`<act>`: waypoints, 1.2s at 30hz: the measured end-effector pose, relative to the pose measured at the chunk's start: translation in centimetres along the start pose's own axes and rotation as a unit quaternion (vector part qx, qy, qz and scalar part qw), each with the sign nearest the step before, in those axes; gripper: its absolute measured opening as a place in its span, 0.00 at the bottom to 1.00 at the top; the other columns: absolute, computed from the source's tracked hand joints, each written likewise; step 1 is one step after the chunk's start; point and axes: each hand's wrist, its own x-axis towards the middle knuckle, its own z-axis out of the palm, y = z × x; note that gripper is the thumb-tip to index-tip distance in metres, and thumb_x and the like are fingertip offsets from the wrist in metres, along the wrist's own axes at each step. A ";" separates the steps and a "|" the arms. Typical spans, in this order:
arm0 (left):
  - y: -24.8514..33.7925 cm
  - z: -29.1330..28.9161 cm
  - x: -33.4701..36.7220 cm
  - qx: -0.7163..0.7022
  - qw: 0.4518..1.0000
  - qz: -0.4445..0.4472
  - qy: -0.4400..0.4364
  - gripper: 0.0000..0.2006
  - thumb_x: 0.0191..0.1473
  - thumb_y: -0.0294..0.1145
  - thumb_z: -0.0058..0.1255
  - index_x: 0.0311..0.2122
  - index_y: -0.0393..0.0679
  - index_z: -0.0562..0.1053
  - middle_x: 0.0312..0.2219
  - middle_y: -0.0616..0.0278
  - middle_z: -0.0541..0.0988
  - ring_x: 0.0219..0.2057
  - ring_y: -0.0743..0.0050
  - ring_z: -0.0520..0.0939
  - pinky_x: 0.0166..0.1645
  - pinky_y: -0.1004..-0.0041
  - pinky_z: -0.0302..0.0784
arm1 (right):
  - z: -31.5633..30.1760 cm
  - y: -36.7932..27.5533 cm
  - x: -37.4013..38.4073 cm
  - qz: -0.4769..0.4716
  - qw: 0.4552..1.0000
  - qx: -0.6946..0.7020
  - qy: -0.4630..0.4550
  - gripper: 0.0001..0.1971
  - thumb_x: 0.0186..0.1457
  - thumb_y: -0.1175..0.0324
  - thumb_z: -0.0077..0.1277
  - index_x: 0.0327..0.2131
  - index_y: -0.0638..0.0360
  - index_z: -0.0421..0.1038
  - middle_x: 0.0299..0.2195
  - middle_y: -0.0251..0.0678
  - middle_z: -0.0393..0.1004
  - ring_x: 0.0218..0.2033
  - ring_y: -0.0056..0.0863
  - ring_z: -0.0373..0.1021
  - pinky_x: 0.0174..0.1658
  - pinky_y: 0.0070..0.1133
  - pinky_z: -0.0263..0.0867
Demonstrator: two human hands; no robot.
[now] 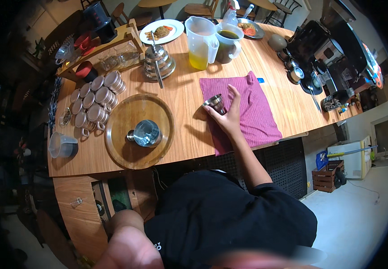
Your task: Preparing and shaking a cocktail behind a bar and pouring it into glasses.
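My right hand (228, 117) is over the near left part of a purple cloth (259, 112) on the wooden counter. Its thumb and curled fingers hold a small metal jigger (215, 103), tilted with the wide cup toward the upper left, while one finger points up and away. My left arm (133, 244) shows at the lower left, but its hand cannot be seen. To the left of the jigger lies a round wooden tray (162, 110). On the tray are a clear glass (148, 133) with ice in it and a small shiny metal piece (131, 135) beside it.
Stacked cups (97, 98) and a measuring jug (63, 145) line the left. Behind are a metal kettle (159, 65), a jug of yellow liquid (199, 45), a jug of dark liquid (228, 42) and a white plate (173, 33). A coffee machine (324, 49) fills the far right.
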 end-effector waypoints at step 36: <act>6.5 -26.2 -17.1 0.437 0.756 -0.485 -0.054 0.18 0.60 0.21 0.52 0.55 0.35 0.66 0.53 0.52 0.72 0.54 0.65 0.72 0.62 0.67 0.65 | 14.1 -24.7 -6.4 -0.036 0.797 0.388 -0.461 0.15 0.74 0.68 0.35 0.56 0.64 0.66 0.21 0.34 0.73 0.21 0.17 0.67 0.25 0.16 0.61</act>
